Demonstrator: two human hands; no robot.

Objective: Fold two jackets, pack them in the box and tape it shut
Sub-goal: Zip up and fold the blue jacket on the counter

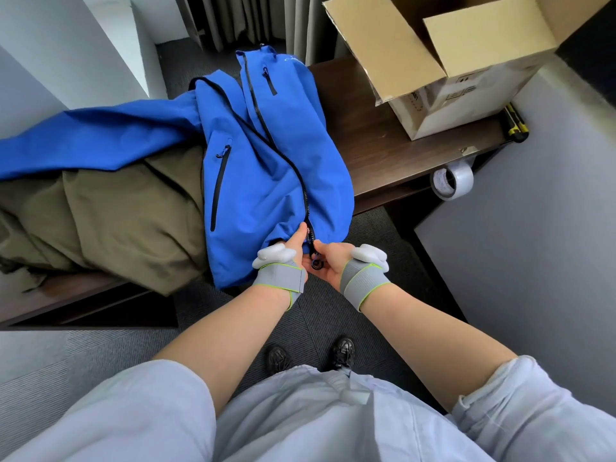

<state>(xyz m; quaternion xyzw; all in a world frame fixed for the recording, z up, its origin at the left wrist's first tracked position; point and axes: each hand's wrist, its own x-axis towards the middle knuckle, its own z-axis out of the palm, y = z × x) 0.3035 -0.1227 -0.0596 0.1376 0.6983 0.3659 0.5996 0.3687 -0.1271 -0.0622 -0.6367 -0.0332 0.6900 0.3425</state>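
1. Two jackets lie on the dark wooden bench [383,141]: a blue shell jacket [266,155] spread on top, its hem hanging over the bench's near edge, and an olive jacket [126,215] bunched under it toward the bench's left end.
2. Both hands work at the bottom of the blue jacket's front zipper [305,198], just off the bench's near edge. The left hand [293,253] pinches the hem beside the zipper with thumb and fingers closed on the fabric. The right hand [330,260] is closed around the zipper's lower end, where a black ring pull [316,263] dangles.
3. My judgement: the zipper is being joined or started, before any folding.
4. Risks from here:
   - If the pin is not fully seated, the slider could jam or the teeth could split once pulled.
   - Loose fabric beside the teeth could catch in the slider.
   - A hard tug could drag the jacket off the bench, since the hem already overhangs it.
5. At the bench's far right end stands the open cardboard box [460,105], flaps up. A roll of clear packing tape [453,181] hangs off the bench's right corner, and a yellow-and-black utility knife [516,125] lies just beyond the box.
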